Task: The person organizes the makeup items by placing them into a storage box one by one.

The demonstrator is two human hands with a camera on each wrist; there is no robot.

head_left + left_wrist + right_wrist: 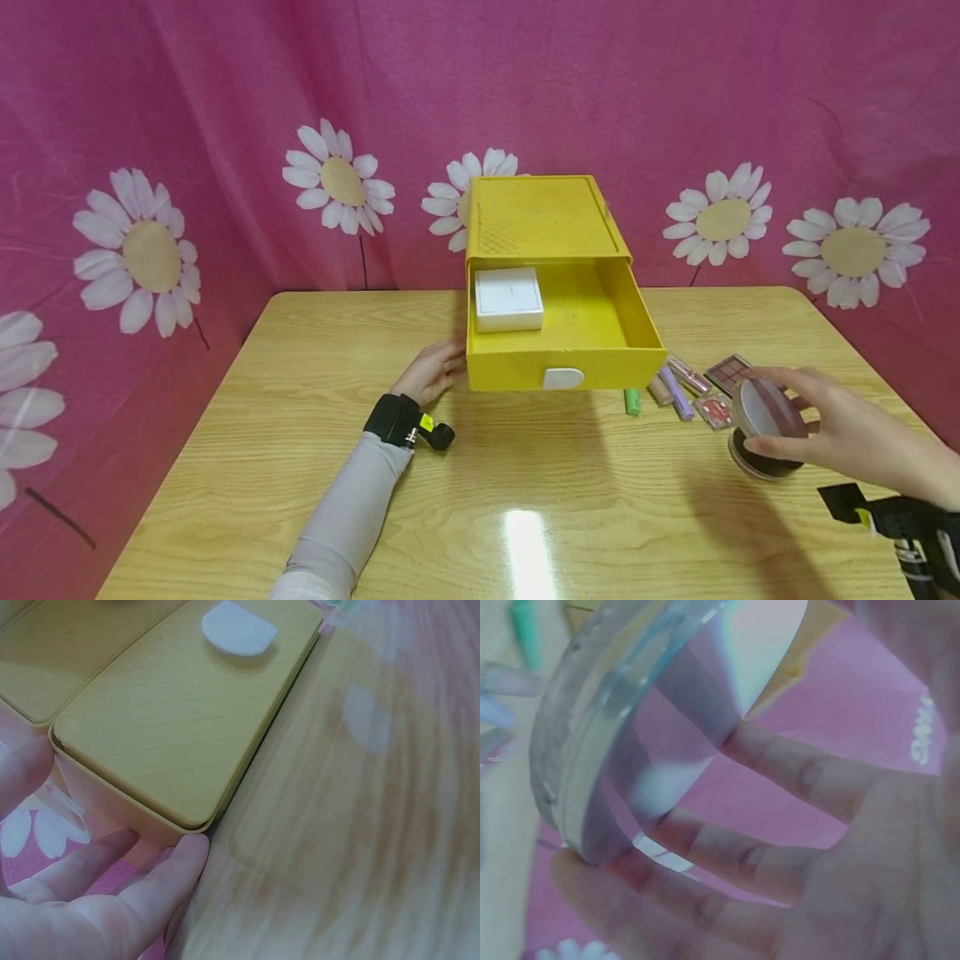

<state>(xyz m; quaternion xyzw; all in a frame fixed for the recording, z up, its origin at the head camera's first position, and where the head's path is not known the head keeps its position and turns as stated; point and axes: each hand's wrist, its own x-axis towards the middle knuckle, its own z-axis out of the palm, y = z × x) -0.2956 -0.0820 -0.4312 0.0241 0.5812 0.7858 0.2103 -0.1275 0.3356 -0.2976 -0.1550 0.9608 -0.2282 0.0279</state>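
1. Head: right hand (855, 427) clamps the compact (759, 412), near the counter's (300, 375) makeup (715, 411).
2. Left wrist: left hand (82, 919), fingers apart, touches the box (127, 787), likely steadying it.
3. Right wrist: fingertips hold the compact's edge, probably for balance.

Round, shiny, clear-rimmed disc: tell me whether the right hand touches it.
Touching: right wrist view shows the right hand with fingers against the disc.

yellow drawer (510, 372), white box (509, 296), pink daisy-patterned curtain (465, 75)
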